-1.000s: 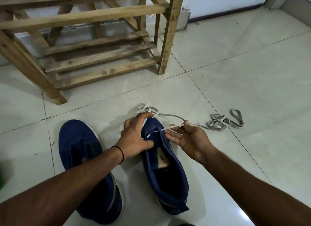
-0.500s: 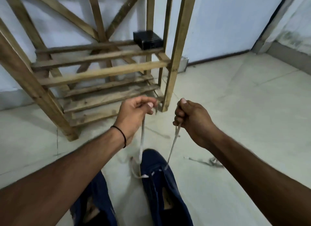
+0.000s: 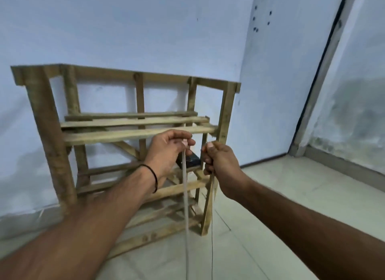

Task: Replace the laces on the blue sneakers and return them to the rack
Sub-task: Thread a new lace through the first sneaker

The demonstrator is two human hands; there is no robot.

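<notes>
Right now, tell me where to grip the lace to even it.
Pinch each strand just below its top end, from the side, as the left hand and right hand do. The lace is flat and thin and runs down taut in two strands, so thumb against forefinger should hold it best.

I see the lace as two pale grey strands, both drawn straight and running down out of the bottom of my view. The left strand shows its flat face and is pinched between the thumb and fingers of the left hand. The right strand comes out below the curled fingers of the right hand and looks thinner, almost edge-on. The two run nearly parallel, close but apart. Behind them the rack, unpainted light wood with slatted shelves, stands upright at the far edge of the floor, against the wall.
</notes>
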